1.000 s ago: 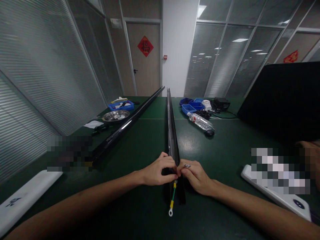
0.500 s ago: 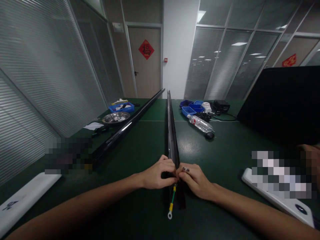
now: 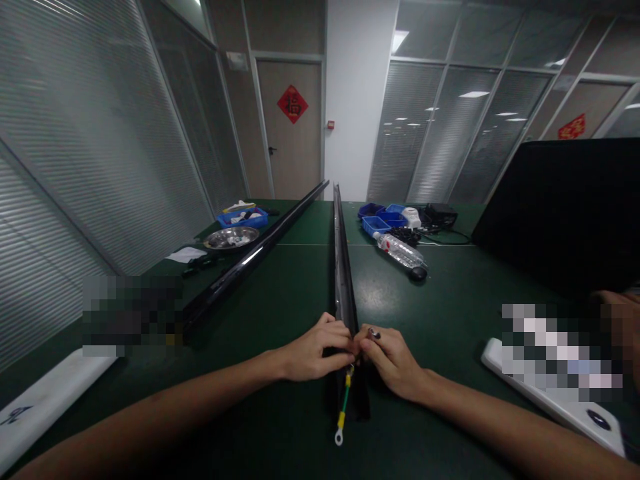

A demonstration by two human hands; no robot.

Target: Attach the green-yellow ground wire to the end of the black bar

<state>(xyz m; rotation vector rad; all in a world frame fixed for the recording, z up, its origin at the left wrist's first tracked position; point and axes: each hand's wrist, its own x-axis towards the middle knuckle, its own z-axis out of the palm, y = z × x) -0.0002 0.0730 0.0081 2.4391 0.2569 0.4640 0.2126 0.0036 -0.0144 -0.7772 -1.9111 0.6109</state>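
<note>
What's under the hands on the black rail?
Under the left hand and right hand, a green-and-yellow wire with ring terminal emerges; its attachment to the rail is covered.

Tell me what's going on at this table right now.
A person is working with bare hands on a long black strip lying lengthwise on the green table. The left hand and right hand both pinch its near end. A green and yellow wire with a ring terminal trails out of that end toward the person. A second black strip lies apart on the left.
</note>
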